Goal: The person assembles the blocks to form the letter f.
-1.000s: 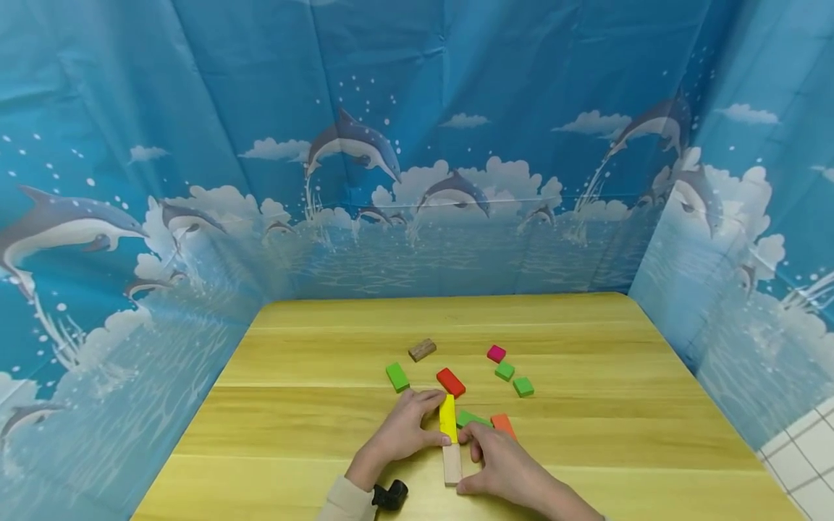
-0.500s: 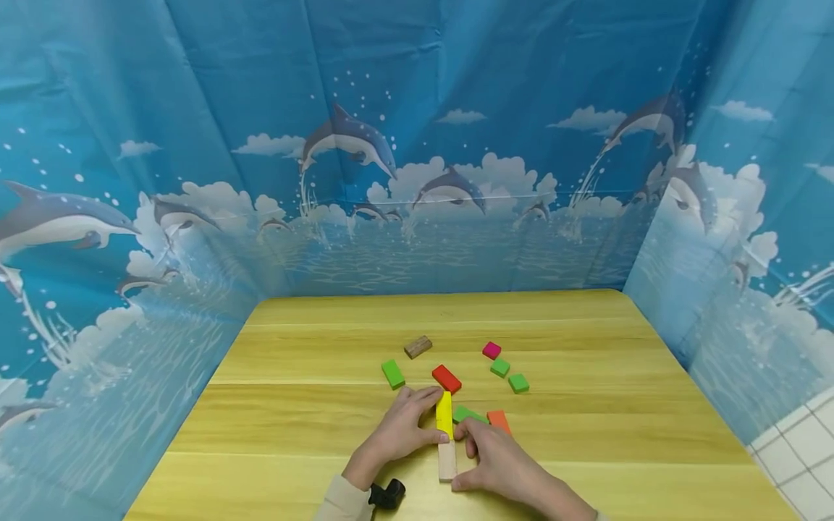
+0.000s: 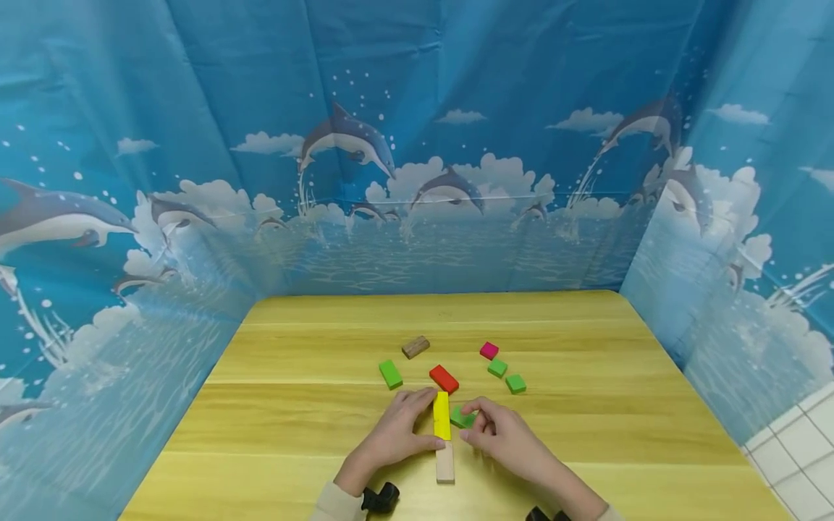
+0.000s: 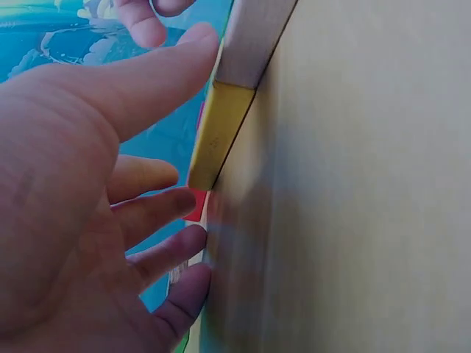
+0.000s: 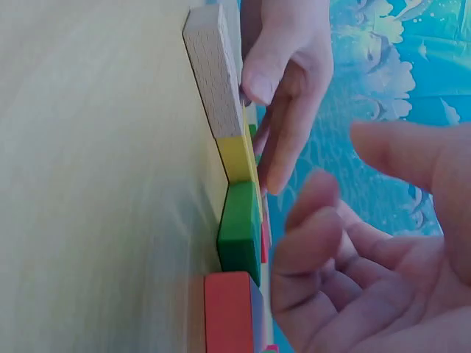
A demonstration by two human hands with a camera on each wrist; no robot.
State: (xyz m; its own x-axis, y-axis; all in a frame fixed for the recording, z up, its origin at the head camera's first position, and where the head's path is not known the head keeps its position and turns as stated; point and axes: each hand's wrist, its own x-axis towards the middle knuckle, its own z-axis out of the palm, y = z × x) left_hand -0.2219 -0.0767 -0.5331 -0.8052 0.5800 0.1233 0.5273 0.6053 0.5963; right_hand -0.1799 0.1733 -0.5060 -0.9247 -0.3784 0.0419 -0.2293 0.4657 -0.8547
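- The yellow block (image 3: 441,416) lies on the desk (image 3: 293,405) in front of the person, its long axis running away from them.
- A pale wood block (image 3: 445,463) continues that line at its near end, the two end to end.
- The left hand (image 3: 394,427) spans the yellow block's left side, fingers extended and spread, thumb by the joint between the two blocks.
- The right hand (image 3: 504,438) is empty, fingers loosely bent, thumb apart from them.
- A green block (image 3: 462,418) sits crosswise at the yellow block's right, partly behind the right fingers; whether they touch is unclear.
- The orange block (image 5: 228,312) is next to the green one, hidden from the head view by the right hand.
- Just past the yellow block's far end, a red block (image 3: 444,379) lies diagonally.
- Farther out: a bright green block (image 3: 391,374), a grained brown block (image 3: 415,346), a magenta piece (image 3: 489,350) and two short green pieces (image 3: 497,367).
- Blocks are straight-edged; the pale one shows fine grain.
- Behind hangs a creased dolphin-print curtain (image 3: 391,72).
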